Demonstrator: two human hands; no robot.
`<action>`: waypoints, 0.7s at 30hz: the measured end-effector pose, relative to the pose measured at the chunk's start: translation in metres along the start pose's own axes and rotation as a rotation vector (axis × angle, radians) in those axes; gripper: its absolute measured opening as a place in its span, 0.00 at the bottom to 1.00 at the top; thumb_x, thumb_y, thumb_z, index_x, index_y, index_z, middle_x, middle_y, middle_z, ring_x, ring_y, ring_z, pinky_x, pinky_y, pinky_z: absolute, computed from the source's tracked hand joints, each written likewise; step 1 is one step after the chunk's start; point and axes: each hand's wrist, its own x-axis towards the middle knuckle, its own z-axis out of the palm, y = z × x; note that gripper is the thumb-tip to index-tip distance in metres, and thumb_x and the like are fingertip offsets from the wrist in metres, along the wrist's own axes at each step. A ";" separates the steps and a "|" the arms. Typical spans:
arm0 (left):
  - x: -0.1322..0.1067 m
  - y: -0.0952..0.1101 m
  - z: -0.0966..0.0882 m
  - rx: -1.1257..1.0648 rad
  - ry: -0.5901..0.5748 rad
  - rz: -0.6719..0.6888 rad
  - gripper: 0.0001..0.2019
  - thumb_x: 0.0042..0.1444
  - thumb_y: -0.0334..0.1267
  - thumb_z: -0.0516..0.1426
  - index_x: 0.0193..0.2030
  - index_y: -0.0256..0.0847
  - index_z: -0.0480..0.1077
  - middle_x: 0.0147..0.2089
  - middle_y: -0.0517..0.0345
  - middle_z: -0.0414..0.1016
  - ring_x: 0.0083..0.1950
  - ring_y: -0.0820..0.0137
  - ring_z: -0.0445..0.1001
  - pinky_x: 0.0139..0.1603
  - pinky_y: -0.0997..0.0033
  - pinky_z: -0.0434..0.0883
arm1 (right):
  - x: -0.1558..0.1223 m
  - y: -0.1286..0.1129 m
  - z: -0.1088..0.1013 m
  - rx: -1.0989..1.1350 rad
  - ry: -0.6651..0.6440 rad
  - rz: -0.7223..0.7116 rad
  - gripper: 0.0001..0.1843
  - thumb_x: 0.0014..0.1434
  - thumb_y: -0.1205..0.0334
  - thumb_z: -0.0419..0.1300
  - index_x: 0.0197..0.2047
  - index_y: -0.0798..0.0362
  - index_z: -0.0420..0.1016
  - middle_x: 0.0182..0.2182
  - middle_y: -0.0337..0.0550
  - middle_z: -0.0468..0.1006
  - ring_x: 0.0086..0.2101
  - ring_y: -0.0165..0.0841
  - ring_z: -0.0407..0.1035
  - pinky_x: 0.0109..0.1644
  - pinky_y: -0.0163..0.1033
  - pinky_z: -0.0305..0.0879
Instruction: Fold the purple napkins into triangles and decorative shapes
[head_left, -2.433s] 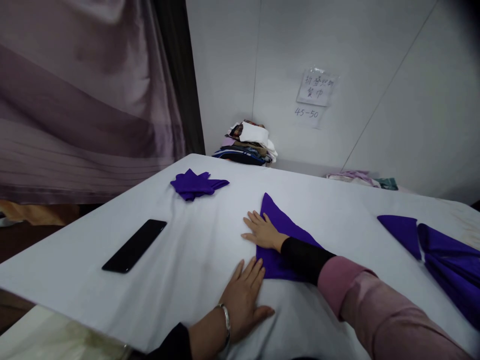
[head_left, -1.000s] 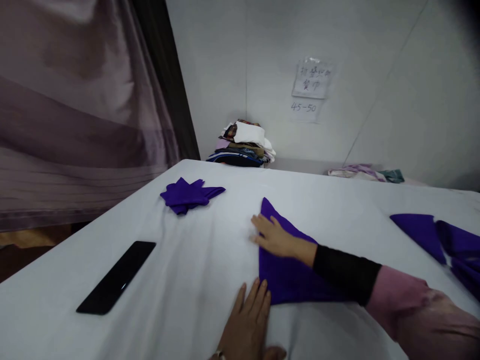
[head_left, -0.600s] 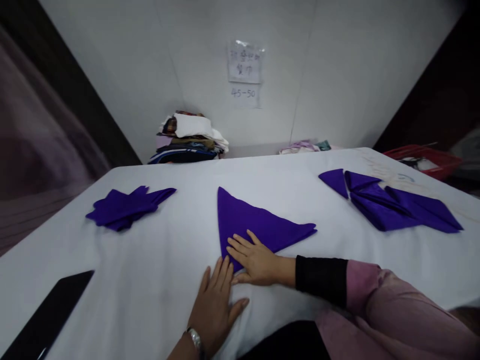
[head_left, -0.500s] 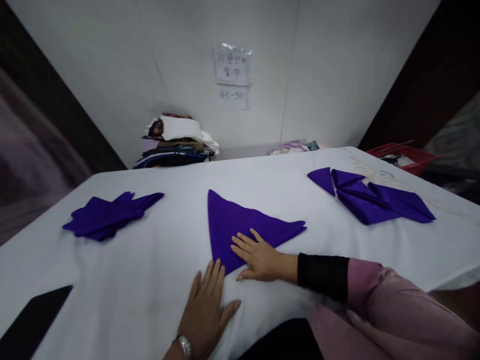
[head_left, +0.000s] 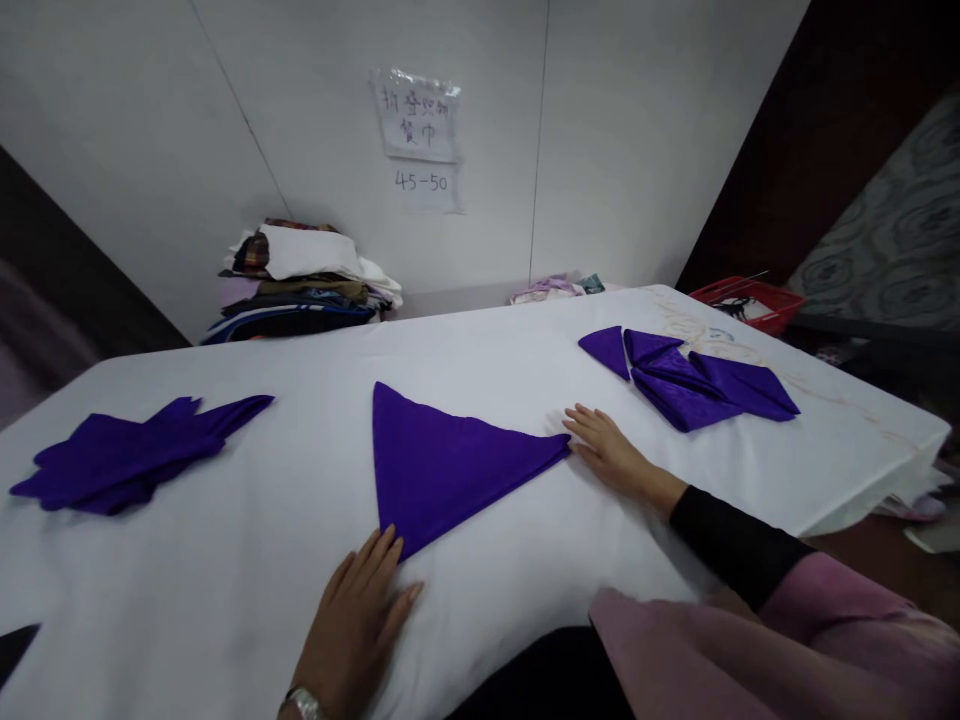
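A purple cloth napkin [head_left: 450, 465], folded into a triangle, lies flat on the white-covered table [head_left: 315, 600] in front of me. My left hand [head_left: 356, 605] rests with straight fingers at its near corner, the fingertips touching the cloth. At the right-hand tip of the triangle is my right hand [head_left: 607, 450], fingers stretched out and touching the point. Neither hand grips anything.
Left on the table lies a bunched purple cloth [head_left: 135, 450]; several folded purple pieces [head_left: 690, 380] lie right. Beyond the far edge are stacked clothes [head_left: 300, 285] and a red basket [head_left: 776, 310]. Handwritten paper [head_left: 420, 130] hangs on the wall. A black object [head_left: 15, 645] shows lower left.
My right hand has slid from the middle of the napkin's lower edge to its right tip, which now looks flatter. My left hand stays at the near corner. The view has turned right.
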 end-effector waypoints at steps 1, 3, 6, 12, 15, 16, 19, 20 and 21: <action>0.003 -0.001 -0.002 -0.021 0.024 -0.008 0.25 0.60 0.50 0.46 0.56 0.37 0.67 0.59 0.48 0.68 0.59 0.59 0.67 0.54 0.55 0.68 | -0.001 0.007 -0.001 0.017 0.057 -0.005 0.20 0.65 0.58 0.47 0.58 0.51 0.66 0.59 0.49 0.65 0.62 0.41 0.50 0.62 0.57 0.48; 0.008 -0.003 -0.008 -0.070 0.064 -0.039 0.23 0.60 0.50 0.47 0.53 0.38 0.69 0.56 0.48 0.71 0.55 0.59 0.70 0.51 0.57 0.70 | -0.002 0.016 0.000 0.050 0.132 -0.051 0.16 0.64 0.62 0.49 0.52 0.50 0.71 0.54 0.49 0.71 0.59 0.42 0.56 0.59 0.57 0.56; 0.016 -0.004 -0.016 -0.115 0.100 -0.093 0.21 0.59 0.50 0.49 0.48 0.39 0.72 0.49 0.49 0.76 0.48 0.60 0.74 0.47 0.59 0.72 | 0.001 0.015 0.003 0.082 0.159 -0.145 0.14 0.63 0.64 0.51 0.49 0.50 0.73 0.51 0.48 0.74 0.57 0.42 0.60 0.56 0.54 0.63; 0.024 -0.002 -0.022 -0.076 0.106 -0.140 0.18 0.58 0.48 0.48 0.40 0.39 0.75 0.39 0.49 0.77 0.41 0.60 0.74 0.43 0.59 0.72 | 0.013 0.010 0.012 0.062 0.156 -0.242 0.12 0.62 0.64 0.53 0.45 0.51 0.75 0.49 0.49 0.75 0.56 0.43 0.62 0.54 0.54 0.65; 0.027 -0.001 -0.022 -0.064 0.100 -0.126 0.17 0.58 0.45 0.49 0.38 0.39 0.75 0.38 0.49 0.77 0.40 0.61 0.74 0.41 0.60 0.72 | 0.016 0.011 0.012 0.041 0.164 -0.272 0.11 0.63 0.65 0.52 0.43 0.50 0.76 0.47 0.48 0.76 0.55 0.43 0.63 0.53 0.54 0.65; 0.027 -0.001 -0.021 -0.062 0.095 -0.119 0.16 0.58 0.45 0.49 0.37 0.39 0.75 0.38 0.49 0.77 0.39 0.61 0.74 0.41 0.60 0.71 | 0.016 0.010 0.012 0.037 0.167 -0.277 0.11 0.63 0.66 0.52 0.42 0.51 0.76 0.47 0.48 0.76 0.55 0.43 0.63 0.53 0.54 0.65; 0.026 -0.002 -0.021 -0.057 0.088 -0.100 0.15 0.58 0.43 0.48 0.36 0.41 0.75 0.36 0.52 0.77 0.38 0.62 0.74 0.40 0.61 0.71 | 0.012 0.009 0.010 0.015 0.165 -0.291 0.12 0.63 0.66 0.51 0.42 0.51 0.76 0.47 0.49 0.76 0.55 0.43 0.63 0.53 0.54 0.66; 0.026 -0.002 -0.021 -0.055 0.091 -0.094 0.15 0.59 0.43 0.48 0.35 0.41 0.75 0.36 0.52 0.77 0.38 0.63 0.74 0.40 0.62 0.71 | 0.010 0.009 0.009 0.003 0.155 -0.299 0.12 0.63 0.66 0.52 0.42 0.51 0.76 0.47 0.49 0.76 0.55 0.43 0.63 0.53 0.53 0.66; 0.025 -0.002 -0.021 -0.051 0.097 -0.093 0.15 0.59 0.42 0.48 0.35 0.41 0.74 0.36 0.52 0.77 0.37 0.63 0.74 0.40 0.62 0.71 | 0.008 0.009 0.010 -0.010 0.138 -0.308 0.12 0.63 0.66 0.51 0.42 0.51 0.76 0.47 0.49 0.76 0.55 0.43 0.63 0.53 0.53 0.66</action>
